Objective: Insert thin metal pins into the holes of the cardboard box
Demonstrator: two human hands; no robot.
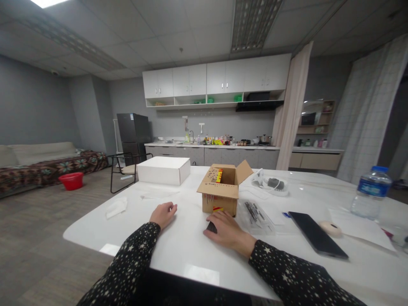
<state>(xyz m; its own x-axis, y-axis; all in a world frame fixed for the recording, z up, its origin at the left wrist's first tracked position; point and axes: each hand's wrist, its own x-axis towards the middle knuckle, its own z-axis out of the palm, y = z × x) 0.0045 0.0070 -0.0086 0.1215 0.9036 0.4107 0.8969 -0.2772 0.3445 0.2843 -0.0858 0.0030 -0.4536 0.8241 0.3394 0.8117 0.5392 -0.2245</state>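
My right hand (228,229) rests on the table just in front of an open cardboard box (219,205). Its fingers are wrapped over a small black ridged object (211,227), mostly covered by the hand, so its kind is unclear. To the left of the box, my left hand (163,215) lies on the white table with fingers loosely bent and nothing visible in it. The box stands upright with flaps spread and bears red and yellow labels. Beside my right hand is a clear plastic bag (255,214) with several thin dark metal pieces.
A white box (164,171) stands at the table's back left, near a crumpled tissue (116,208). On the right are a black phone (317,234), a pale round object (330,228), paper (360,227) and a water bottle (370,193). A white cabled device (270,184) lies behind the bag.
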